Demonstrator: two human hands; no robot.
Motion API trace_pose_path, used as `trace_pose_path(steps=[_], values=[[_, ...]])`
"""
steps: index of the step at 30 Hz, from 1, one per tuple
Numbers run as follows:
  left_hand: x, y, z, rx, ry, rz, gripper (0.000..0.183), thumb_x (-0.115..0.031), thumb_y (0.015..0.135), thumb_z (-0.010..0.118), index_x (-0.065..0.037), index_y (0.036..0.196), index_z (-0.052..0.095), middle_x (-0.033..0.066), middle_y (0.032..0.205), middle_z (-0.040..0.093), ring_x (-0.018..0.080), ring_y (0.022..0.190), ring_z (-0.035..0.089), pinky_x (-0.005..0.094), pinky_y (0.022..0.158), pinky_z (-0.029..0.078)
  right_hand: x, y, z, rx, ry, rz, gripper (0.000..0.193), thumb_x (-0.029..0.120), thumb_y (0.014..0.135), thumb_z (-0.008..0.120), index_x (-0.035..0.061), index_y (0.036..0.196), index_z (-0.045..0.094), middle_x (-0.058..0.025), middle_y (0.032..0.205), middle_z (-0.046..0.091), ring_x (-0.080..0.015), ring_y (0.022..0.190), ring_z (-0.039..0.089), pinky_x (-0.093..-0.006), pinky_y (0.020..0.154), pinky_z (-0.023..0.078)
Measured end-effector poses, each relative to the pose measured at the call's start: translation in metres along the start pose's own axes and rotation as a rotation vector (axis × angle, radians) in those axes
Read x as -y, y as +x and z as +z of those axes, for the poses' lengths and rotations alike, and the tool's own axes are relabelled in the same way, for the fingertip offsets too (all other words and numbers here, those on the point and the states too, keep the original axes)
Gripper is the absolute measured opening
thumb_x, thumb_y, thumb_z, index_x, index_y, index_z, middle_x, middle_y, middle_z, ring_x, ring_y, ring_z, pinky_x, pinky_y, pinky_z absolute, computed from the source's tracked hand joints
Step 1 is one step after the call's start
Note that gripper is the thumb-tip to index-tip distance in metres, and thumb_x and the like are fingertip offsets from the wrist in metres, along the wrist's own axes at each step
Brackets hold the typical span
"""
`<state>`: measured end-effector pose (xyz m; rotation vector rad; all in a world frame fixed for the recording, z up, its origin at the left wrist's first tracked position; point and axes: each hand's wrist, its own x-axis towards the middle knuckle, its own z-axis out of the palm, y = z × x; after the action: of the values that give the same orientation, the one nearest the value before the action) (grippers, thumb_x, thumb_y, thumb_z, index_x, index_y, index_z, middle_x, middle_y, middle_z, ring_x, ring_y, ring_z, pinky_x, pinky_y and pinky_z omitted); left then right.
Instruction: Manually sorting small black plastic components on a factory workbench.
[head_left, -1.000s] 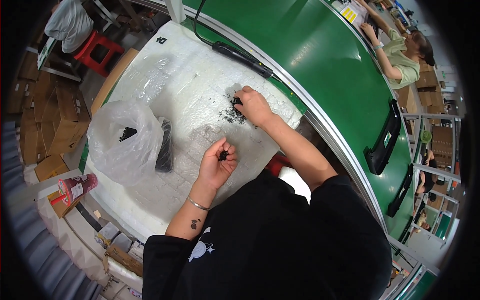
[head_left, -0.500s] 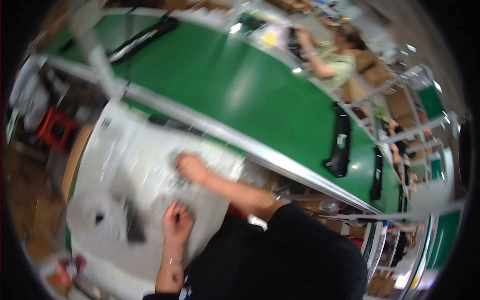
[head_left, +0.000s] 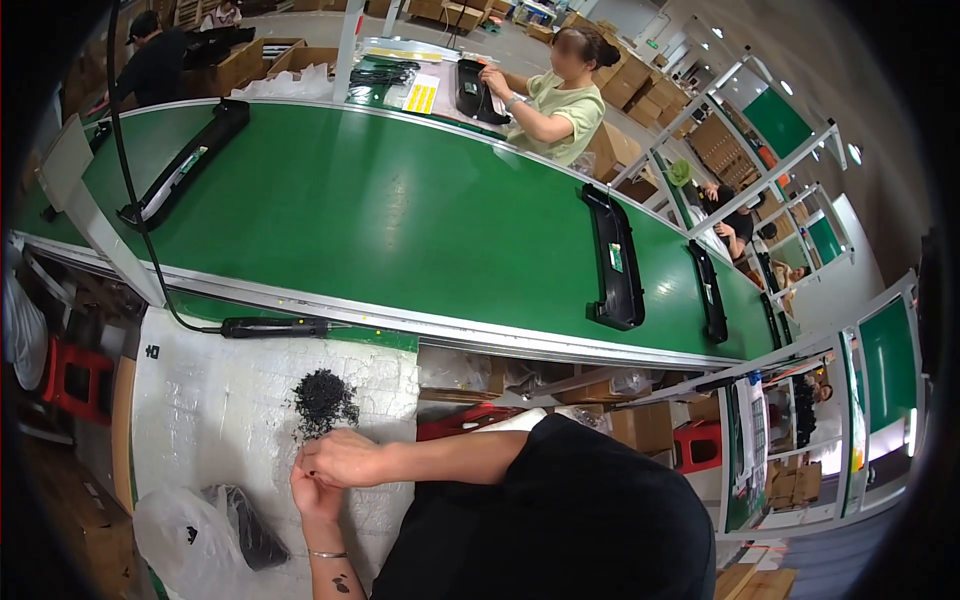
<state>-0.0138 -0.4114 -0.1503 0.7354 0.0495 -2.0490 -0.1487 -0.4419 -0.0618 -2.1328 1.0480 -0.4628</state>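
My left hand [head_left: 315, 494] and my right hand [head_left: 342, 459] meet above the white padded work surface [head_left: 220, 390]. The fingers of both are closed together. A tiny dark speck shows at the fingertips, too small to name. Just beyond the hands lies a loose heap of small black parts [head_left: 325, 398]. To the left of my left forearm rests a clear plastic bag [head_left: 178, 540], with a dark mass of similar bits [head_left: 258, 528] inside it.
A black corded electric screwdriver [head_left: 272, 328] lies along the far edge. Past it runs a green conveyor belt [head_left: 400, 230] carrying long black housings [head_left: 613, 258]. A co-worker [head_left: 565, 105] handles a black housing across the belt. Red stools [head_left: 80, 380] stand at left and right.
My right hand has come back from the heap toward me and met my left hand. The view has turned and become sharper.
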Motion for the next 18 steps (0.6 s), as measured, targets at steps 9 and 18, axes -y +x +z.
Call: trace_pose_path(steps=[9,18], values=[[-0.001,-0.012,0.005,0.06,-0.392,-0.123,0.034,-0.033,0.097,0.039,-0.015,0.069,0.044,-0.0065,0.056,0.03,0.0072,0.049,0.03,0.0191,0.045,0.031,-0.009,0.009,-0.022,-0.079,-0.006,-0.008,0.009,0.011,0.075,0.06,0.0038,0.079,0.058,-0.011,0.086,0.058,-0.0325,0.076,0.059,-0.0427,0.062,0.047],[0.004,-0.041,-0.012,0.121,-0.332,-0.119,0.03,-0.024,0.097,0.04,-0.014,0.069,0.041,-0.0063,0.051,0.028,0.0053,0.044,0.027,0.0214,0.04,0.027,-0.054,0.022,-0.01,-0.146,-0.095,0.072,0.013,0.01,0.071,0.062,0.0037,0.082,0.059,-0.0138,0.081,0.06,-0.0311,0.08,0.058,-0.04,0.073,0.047]])
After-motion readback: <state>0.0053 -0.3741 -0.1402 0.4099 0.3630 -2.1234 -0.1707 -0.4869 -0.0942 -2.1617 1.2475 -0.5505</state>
